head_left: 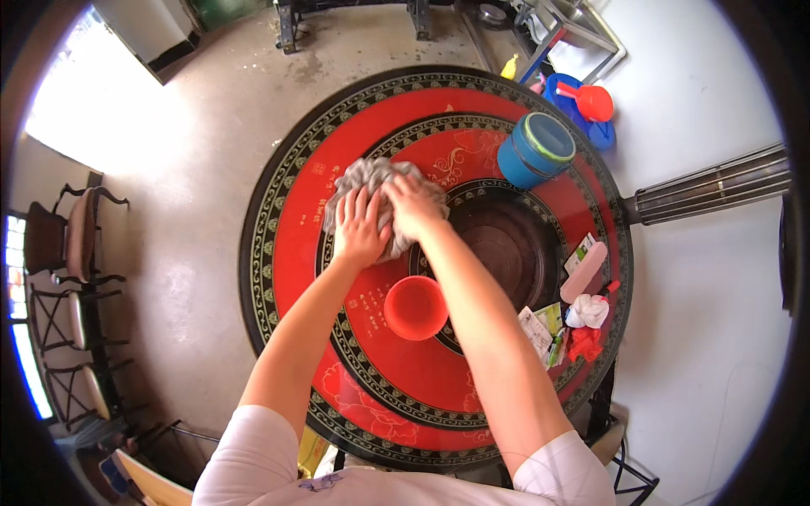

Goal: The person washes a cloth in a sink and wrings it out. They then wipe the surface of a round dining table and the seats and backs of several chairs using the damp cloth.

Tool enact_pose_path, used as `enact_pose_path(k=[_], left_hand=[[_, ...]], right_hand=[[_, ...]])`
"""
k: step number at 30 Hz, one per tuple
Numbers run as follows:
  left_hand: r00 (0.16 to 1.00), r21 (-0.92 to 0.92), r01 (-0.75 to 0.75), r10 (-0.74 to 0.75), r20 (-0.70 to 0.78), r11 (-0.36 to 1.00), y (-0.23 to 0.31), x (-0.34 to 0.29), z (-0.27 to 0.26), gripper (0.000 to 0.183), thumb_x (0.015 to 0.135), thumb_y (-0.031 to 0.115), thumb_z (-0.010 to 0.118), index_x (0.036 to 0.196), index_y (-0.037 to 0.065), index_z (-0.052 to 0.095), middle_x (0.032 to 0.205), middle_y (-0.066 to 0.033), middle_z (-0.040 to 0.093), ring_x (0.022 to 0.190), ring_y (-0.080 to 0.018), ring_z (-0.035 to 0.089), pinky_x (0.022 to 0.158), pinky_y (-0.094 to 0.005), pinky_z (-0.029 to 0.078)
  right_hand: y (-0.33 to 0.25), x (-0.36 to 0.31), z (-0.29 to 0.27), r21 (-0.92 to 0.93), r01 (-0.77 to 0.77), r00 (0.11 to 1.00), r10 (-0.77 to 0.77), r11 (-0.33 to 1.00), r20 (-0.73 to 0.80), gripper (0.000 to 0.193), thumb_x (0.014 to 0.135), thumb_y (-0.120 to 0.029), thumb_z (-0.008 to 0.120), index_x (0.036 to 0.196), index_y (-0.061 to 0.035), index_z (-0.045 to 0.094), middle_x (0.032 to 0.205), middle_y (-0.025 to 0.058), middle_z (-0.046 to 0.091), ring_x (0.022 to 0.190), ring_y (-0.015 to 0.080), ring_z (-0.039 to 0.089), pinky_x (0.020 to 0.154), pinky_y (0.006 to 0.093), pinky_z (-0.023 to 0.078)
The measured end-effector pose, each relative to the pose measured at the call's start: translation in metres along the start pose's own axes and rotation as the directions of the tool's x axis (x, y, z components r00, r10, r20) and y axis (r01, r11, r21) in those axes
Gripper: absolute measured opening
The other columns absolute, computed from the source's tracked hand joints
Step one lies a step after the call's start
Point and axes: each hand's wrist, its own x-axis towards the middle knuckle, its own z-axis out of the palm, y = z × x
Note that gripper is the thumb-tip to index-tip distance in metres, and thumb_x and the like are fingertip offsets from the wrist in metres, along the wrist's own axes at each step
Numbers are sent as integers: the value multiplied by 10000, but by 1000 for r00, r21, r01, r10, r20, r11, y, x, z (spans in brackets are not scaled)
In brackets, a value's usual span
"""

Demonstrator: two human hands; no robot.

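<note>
A crumpled grey cloth lies bunched on the red and black round table, left of its dark centre. My left hand rests on top of it with fingers stretched and spread. Just to the right, my right hand presses on the same cloth, its fingers laid out over the folds. Both palms hide part of the cloth. Between my forearms stands a red cup, its mouth facing up, touched by neither hand.
A blue lidded container stands at the table's far right. Near the right rim lie a pink case, a white plastic bag, a red crumpled bag and packets. Beyond are a blue tub with a red scoop; chairs line the left.
</note>
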Motion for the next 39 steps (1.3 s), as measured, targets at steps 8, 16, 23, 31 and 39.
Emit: enact_pose_path(k=[8,16,23,31,39], left_hand=[[930,56,317,-322,176,947,-8,-172,-48,794,868,318,606,1543,49,288,1580,-238,249,1436,-455,240,1168,-593,194],[958,135,145,-173,227,980,57,-333,-62,775,834,284,656,1523,86,363,1559,-227,244,1374,-424,309,1128,-568,263],[946,15,-132,122,300,991,177,-360,-57,666,807,300,670,1442,167,518,1516,-130,407,1478,-429,237,1178,-641,160],[786,-91,-417,409,463,904,327,-323,19,731,903,467,605,1537,182,379,1607,-141,293,1518,-440,105,1221,-614,84],[899,-85,-255,269,347,963,341,-351,31,677,873,388,623,1468,114,450,1535,-191,365,1511,-416,157,1230,-587,99]], right_hand=[[-133,-71,65,46,163,978,-167,986,124,549,993,-237,449,1530,-155,373,1663,91,199,1521,352,199,1237,460,201],[-120,-252,156,180,259,966,-259,949,-23,571,946,-194,485,1508,-132,407,1661,119,175,1531,339,152,1237,479,146],[-24,-415,175,201,56,971,-6,978,-240,669,852,-271,666,1481,-201,448,1617,121,287,1501,348,238,1210,538,202],[117,-514,171,235,-189,876,272,953,-398,593,852,-158,606,1428,-109,472,1544,194,361,1450,408,308,1182,550,258],[108,-515,184,286,-190,882,291,939,-371,632,797,-142,696,1392,-128,485,1555,164,339,1474,384,270,1201,569,205]])
